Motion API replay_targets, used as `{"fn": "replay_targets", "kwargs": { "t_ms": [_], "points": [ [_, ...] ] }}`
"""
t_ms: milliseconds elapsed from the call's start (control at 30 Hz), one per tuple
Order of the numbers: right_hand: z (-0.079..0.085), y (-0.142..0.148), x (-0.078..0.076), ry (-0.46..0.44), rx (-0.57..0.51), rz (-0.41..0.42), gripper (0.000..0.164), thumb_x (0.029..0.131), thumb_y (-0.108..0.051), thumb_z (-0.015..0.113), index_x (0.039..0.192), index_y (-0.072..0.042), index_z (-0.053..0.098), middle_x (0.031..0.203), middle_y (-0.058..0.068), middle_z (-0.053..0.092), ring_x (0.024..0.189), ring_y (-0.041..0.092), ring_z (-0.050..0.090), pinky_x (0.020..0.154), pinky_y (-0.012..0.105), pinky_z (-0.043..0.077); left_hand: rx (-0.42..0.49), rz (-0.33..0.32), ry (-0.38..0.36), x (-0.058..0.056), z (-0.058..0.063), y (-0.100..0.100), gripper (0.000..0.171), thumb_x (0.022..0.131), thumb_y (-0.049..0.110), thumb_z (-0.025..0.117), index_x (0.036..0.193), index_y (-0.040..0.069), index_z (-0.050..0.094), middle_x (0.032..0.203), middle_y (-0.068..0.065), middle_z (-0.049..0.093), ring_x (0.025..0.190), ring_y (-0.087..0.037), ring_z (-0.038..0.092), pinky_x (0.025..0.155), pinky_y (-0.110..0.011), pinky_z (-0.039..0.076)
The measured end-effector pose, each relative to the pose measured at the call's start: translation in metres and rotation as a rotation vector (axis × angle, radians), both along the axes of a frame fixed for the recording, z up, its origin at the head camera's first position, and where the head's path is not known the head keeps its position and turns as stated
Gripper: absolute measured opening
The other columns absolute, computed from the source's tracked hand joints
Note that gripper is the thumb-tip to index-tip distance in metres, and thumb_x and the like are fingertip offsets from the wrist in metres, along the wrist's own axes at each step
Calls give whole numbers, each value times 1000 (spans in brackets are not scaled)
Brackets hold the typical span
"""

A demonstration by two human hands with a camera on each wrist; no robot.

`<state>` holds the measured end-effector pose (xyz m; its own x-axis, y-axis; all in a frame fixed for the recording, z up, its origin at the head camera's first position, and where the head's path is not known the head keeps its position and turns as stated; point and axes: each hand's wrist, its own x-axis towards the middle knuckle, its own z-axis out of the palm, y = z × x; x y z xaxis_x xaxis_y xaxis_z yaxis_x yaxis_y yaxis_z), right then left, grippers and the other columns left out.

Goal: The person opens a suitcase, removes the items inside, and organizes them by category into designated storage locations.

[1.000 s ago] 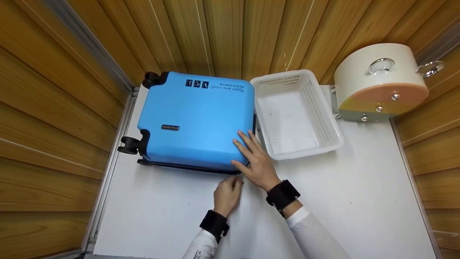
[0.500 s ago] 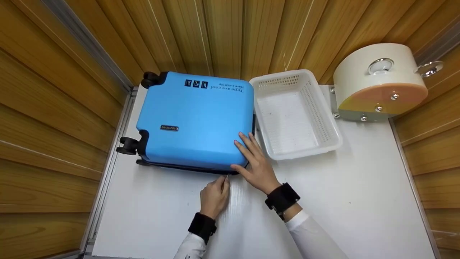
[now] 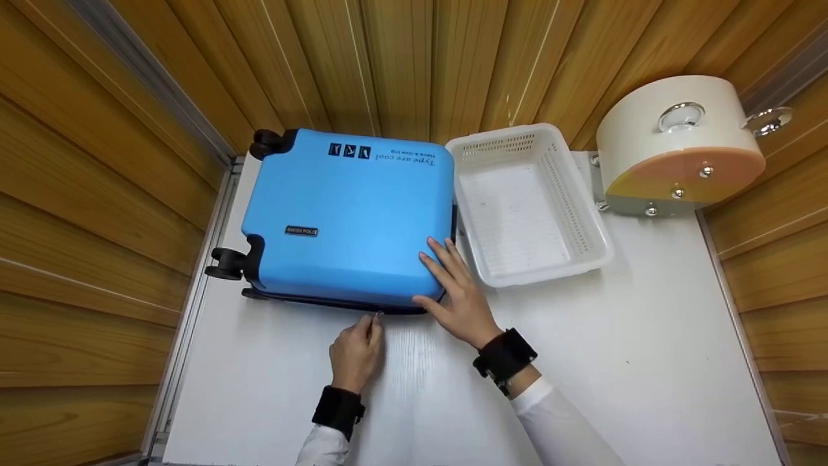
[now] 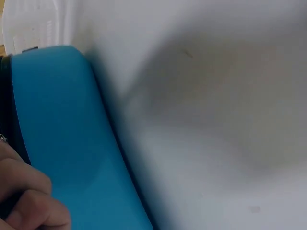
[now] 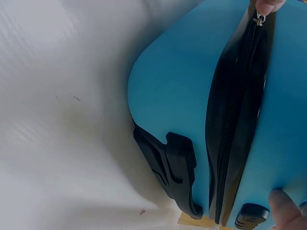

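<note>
A blue hard-shell suitcase (image 3: pixel 352 213) lies flat on the white table, its black wheels (image 3: pixel 226 263) toward the left. My left hand (image 3: pixel 356 353) is at its near side, thumb and fingers pinching a zipper pull (image 5: pixel 260 20). In the right wrist view, the zipper (image 5: pixel 225 143) runs along black fabric tape between the two blue shells, away from the pull. My right hand (image 3: pixel 462 307) rests with spread fingers on the suitcase's near right corner. The left wrist view catches only the curled fingers (image 4: pixel 29 191) beside the blue side.
A white plastic basket (image 3: pixel 598 255) with slotted walls stands against the suitcase's right side. Farther right is a rounded cream cabinet (image 3: pixel 673 123) with coloured front panels and silver knobs. Wood-patterned walls (image 3: pixel 401 65) enclose the table (image 3: pixel 621 401) at the back and sides.
My left hand has slid leftward along the suitcase's near edge, taking the zipper pull with it. My right hand has stayed at the corner.
</note>
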<state>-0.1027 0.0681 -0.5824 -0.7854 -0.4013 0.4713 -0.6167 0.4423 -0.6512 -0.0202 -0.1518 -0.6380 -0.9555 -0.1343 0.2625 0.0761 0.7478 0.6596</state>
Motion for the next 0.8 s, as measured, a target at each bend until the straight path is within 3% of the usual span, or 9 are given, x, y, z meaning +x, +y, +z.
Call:
{"fn": "replay_targets", "kwargs": {
  "t_ms": [433, 600, 800],
  "points": [
    [0, 1, -1, -62, 2, 8, 77, 96, -29, 80, 161, -8, 45, 172, 15, 31, 159, 47, 18, 126, 62, 21, 27, 163, -87, -3, 4, -60, 39, 104, 17, 59, 70, 18, 41, 58, 10, 29, 48, -11, 30, 45, -31, 23],
    [0, 2, -1, -73, -1, 7, 77, 96, -30, 80, 161, -10, 45, 172, 14, 31, 161, 44, 17, 126, 62, 22, 49, 267, -151, -6, 8, -82, 38, 107, 21, 54, 72, 17, 43, 58, 8, 31, 49, -16, 33, 46, -33, 23],
    [-1, 1, -1, -52, -33, 13, 77, 94, -24, 82, 160, -8, 46, 171, 17, 32, 158, 50, 19, 125, 64, 22, 74, 385, -223, -8, 15, -103, 35, 109, 27, 48, 77, 13, 49, 61, 1, 39, 54, -21, 40, 49, -36, 26]
  ]
}}
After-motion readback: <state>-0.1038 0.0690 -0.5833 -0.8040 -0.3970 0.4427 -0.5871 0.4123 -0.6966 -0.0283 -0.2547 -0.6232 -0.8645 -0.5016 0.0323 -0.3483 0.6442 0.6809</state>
